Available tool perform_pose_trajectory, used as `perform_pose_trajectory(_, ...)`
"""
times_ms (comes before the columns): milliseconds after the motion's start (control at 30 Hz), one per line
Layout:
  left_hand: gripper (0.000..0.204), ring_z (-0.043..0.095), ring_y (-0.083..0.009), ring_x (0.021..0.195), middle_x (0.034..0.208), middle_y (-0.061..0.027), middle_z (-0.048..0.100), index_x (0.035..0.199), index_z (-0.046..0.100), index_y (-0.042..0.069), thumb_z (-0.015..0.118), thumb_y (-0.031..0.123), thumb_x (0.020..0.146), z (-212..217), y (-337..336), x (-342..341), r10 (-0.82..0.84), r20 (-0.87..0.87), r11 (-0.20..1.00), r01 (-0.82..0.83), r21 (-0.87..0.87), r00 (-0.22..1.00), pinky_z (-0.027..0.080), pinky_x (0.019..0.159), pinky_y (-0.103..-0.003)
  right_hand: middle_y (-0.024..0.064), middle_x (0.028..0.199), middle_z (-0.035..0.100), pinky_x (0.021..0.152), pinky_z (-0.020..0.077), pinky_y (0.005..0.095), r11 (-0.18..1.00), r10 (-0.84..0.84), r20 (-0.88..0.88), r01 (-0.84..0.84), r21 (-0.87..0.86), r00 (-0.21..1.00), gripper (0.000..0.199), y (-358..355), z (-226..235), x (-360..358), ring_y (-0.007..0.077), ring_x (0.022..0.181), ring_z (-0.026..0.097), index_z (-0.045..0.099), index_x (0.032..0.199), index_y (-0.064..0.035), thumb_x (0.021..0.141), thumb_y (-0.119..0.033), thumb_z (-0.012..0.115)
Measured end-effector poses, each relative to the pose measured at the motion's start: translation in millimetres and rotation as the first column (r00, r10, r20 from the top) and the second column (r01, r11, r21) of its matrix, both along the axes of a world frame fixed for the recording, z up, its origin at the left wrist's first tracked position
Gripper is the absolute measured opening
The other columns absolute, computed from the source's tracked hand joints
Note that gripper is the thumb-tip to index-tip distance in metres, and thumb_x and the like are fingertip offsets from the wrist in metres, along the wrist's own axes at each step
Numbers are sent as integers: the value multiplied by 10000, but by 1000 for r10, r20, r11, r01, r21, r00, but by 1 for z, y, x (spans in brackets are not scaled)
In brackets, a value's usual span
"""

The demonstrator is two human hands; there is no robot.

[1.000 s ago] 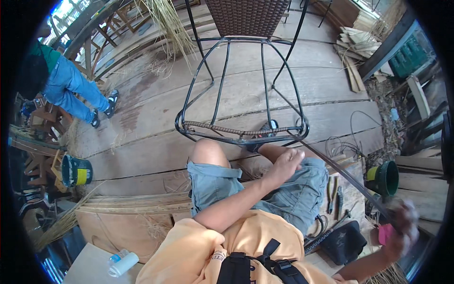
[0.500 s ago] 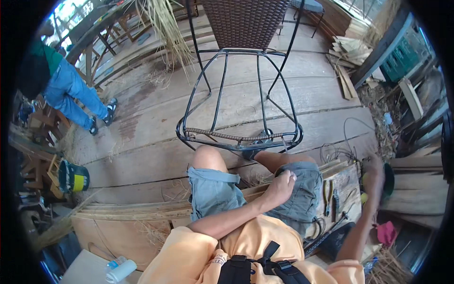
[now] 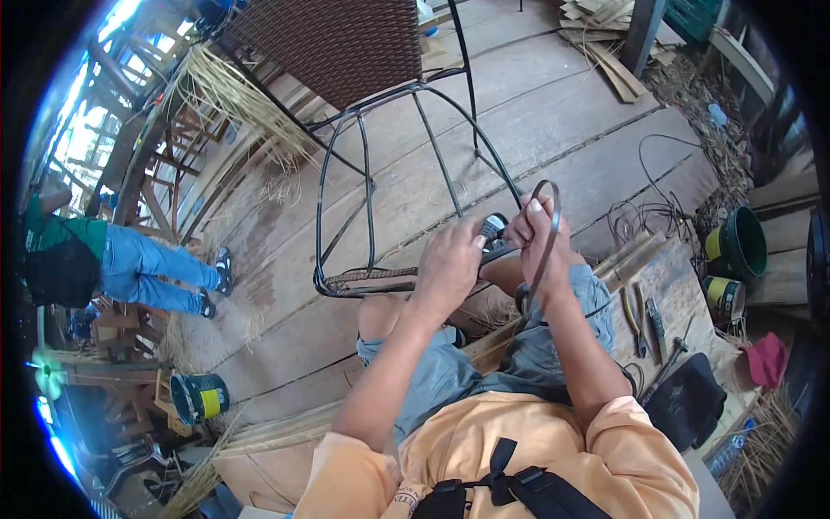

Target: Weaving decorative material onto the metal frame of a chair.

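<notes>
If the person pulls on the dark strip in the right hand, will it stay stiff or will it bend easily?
The dark strip curves in a loop above the right hand, so it probably bends easily yet springs back a little. It looks thin and flat, thus likely light. Its smooth sheen suggests it may slip through the fingers, which may be why the left hand is close by.

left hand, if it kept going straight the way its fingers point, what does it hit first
Likely the dark strand held in the right hand, just past the left hand fingertips; the metal chair frame lies beyond. Depth is unclear.
</notes>
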State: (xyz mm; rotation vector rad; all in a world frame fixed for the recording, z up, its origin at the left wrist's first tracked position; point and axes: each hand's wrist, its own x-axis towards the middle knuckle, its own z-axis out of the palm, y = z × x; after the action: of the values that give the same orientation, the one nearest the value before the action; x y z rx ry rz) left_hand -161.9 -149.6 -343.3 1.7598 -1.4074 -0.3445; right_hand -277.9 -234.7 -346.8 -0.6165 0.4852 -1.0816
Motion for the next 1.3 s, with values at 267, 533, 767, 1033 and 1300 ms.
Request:
perform_pose_trajectory(267, 158, 553, -248, 820, 813, -62, 554, 938, 547, 91, 582, 168, 805, -37, -22, 5, -147, 547, 988, 146, 46, 824, 518, 624, -368, -39, 599, 407, 432, 265, 202, 989, 134, -122, -126, 77, 983, 146, 33, -30, -39, 38, 485, 330, 546, 884, -36, 906, -160, 473)
perform_pose_trajectory(533, 181, 557, -310, 867, 932, -131, 574, 1003, 535, 39, 542, 79, 827, -47, -8, 6, -106, 437, 989, 140, -46, 893, 481, 712, -388, -55, 530, 333, 407, 269, 223, 963, 178, -498, -254, -90, 849, 142, -17, 34, -13, 54, 432, 309, 520, 853, -53, 859, -194, 501)
perform_pose_trajectory(767, 452, 526, -238, 997, 1191, -120, 508, 1172, 519, 15, 579, 151, 745, -51, -15, -14, -137, 711, 989, 138, 58, 689, 443, 741, -334, -11, 556, 420, 386, 315, 261, 813, 243, -815, -569, -124, 525, 131, -129, -51, 118, 101, 437, 399, 557, 894, -66, 853, -166, 485)
perform_pose_trajectory(1033, 201, 616, -309, 710, 849, -120, 635, 949, 598, 41, 598, 177, 801, -41, -40, -14, -94, 337, 994, 68, 89, 937, 477, 636, -400, 143, 1072, 605, 852, 456, 334, 380, -709, -461, -261, -887, 534, 332, -137, 15, -18, 279, 973, 582, 547, 1142, -34, 813, 10, 548)
perform_pose_trajectory(1300, 182, 468, -75, 619, 745, 1, 564, 915, 583, 13, 519, 177, 868, -48, -64, 18, -43, -595, 818, 370, 440, 802, 405, 565, -237, 150, 1036, 592, 846, 457, 333, 845, -262, -816, -287, -452, 516, 300, 40, -28, -50, 224, 928, 581, 512, 1146, 22, 855, -46, 538)
